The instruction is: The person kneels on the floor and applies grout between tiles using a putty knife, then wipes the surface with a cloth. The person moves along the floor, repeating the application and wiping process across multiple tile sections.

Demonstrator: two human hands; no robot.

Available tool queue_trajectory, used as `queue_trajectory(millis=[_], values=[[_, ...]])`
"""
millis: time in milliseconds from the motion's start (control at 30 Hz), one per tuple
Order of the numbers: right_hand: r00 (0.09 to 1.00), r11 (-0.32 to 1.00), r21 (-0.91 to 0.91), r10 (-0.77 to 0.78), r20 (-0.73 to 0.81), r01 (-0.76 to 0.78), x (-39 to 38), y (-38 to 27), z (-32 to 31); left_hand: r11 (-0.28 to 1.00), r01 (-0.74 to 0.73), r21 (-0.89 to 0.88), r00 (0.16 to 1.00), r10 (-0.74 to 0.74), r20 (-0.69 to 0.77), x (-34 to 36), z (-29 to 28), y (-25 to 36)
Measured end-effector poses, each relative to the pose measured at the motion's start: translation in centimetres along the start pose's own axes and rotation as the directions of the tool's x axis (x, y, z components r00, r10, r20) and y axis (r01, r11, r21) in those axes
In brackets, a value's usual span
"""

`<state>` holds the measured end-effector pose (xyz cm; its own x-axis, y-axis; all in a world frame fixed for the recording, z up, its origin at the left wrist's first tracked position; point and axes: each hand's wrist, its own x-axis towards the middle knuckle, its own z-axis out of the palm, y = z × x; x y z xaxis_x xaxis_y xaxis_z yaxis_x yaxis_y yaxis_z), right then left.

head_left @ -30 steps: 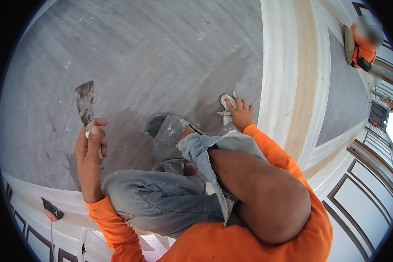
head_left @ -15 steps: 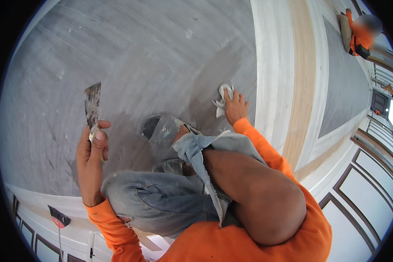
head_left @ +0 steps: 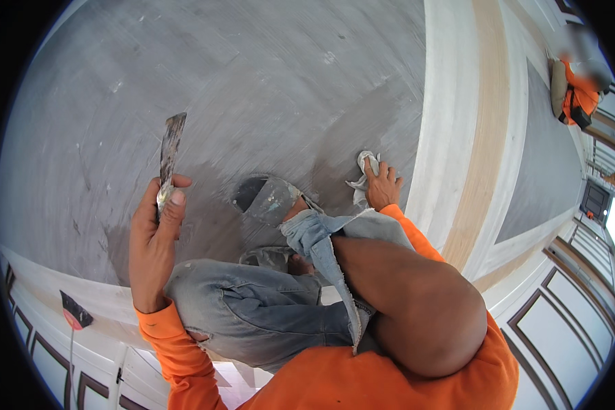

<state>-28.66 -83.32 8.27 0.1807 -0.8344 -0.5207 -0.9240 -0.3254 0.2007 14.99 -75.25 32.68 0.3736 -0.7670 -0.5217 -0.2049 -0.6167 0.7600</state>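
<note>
My left hand [head_left: 154,239] holds a putty knife [head_left: 169,152] upright, its smeared metal blade pointing away from me above the grey floor [head_left: 253,89]. My right hand [head_left: 381,188] presses a crumpled white rag [head_left: 362,179] onto that floor, near the edge of the pale border strip [head_left: 451,137]. I crouch with my knees bent, in torn grey jeans and orange sleeves. One grey, paint-spattered shoe [head_left: 266,198] rests on the floor between my hands.
A tan wooden band [head_left: 488,123] runs along the pale border. Another person in orange [head_left: 575,92] crouches at the far upper right. White panelled walls [head_left: 581,328] stand at the right and lower left. A small dark scraper [head_left: 74,311] lies at the lower left.
My right hand has slid the rag farther away across the floor. My left hand has turned the putty knife more upright.
</note>
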Motion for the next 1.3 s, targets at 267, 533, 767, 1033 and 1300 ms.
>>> queue_trajectory(millis=[267,533,767,1033,1300], values=[[0.989,1.0,-0.012,-0.026,-0.149,0.024,2.6,-0.1,0.4,1.0,0.002,-0.023,1.0,-0.002,-0.01,-0.1,0.7,0.4],[0.961,0.956,-0.097,0.276,-0.019,-0.277,-4.4,4.8,9.6,0.998,0.053,-0.028,0.999,-0.053,-0.007,1.1,0.2,-1.2],[0.921,0.92,0.057,0.384,0.061,-0.387,-2.5,5.7,6.2,0.999,0.041,0.021,0.999,-0.04,-0.024,1.4,-0.2,-1.0],[0.886,0.877,0.128,0.458,0.071,-0.464,-1.0,7.0,3.3,0.996,0.045,0.071,0.998,-0.048,0.043,1.2,0.7,0.7],[0.993,0.991,0.077,0.114,-0.005,-0.114,-8.4,-1.2,7.7,0.998,0.042,0.044,0.996,-0.045,0.071,1.0,0.2,0.5]])
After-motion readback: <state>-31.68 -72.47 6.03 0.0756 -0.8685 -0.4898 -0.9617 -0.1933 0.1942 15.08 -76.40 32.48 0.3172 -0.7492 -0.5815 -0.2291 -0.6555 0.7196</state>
